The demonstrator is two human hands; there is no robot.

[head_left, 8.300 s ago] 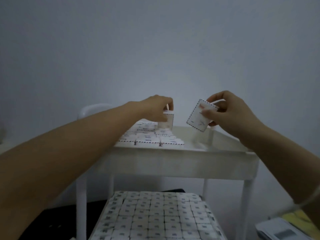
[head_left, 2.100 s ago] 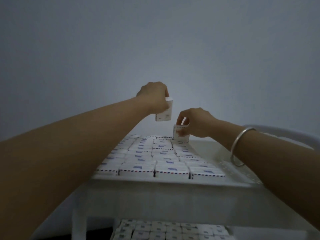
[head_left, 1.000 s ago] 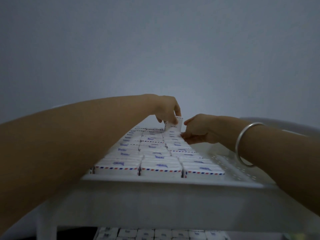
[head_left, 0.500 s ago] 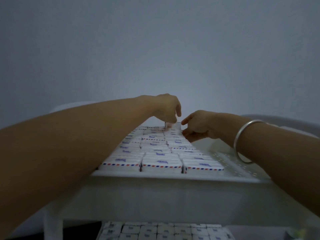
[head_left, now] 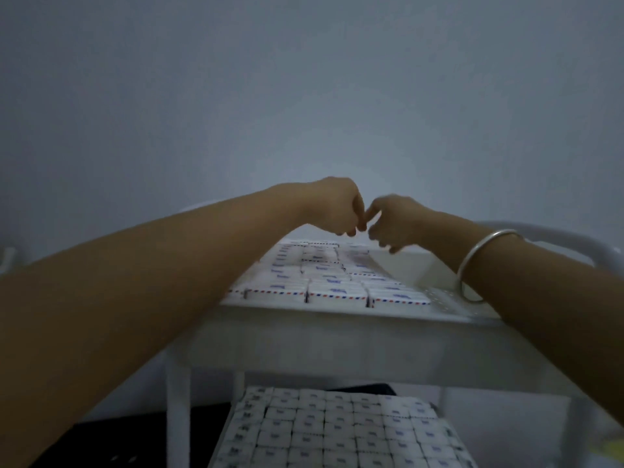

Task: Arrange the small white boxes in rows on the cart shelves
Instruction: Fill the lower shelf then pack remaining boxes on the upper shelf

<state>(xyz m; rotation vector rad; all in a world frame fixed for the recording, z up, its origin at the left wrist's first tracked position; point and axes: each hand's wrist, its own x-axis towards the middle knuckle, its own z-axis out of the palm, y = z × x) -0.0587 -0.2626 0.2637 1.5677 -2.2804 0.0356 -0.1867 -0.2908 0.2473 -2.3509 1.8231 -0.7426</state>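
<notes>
Both my hands are out at the far end of the top shelf (head_left: 337,332), knuckles almost touching above the last boxes (head_left: 332,282) there. My left hand (head_left: 337,207) has its fingers curled down; I see no box in it, but the fingertips are hidden, so I cannot tell if it pinches anything. My right hand (head_left: 396,219) is blurred, its fingers loosely bent just over the shelf's right side; I cannot say for sure that it is empty either. The bracelet (head_left: 465,265) sits on my right wrist.

The boxes lie flat in three tight files running away from me, edge to edge, with a bare strip (head_left: 449,298) of shelf to their right. More boxes (head_left: 337,430) cover the level below.

These look like light card boxes: stiff enough to keep their shape, easily dented by a hard squeeze, and so light that a nudge would likely shove a whole file crooked. I think the best hold is thumb and forefinger on the two short edges, lowering each one straight down beside its neighbour, not sliding it in.
</notes>
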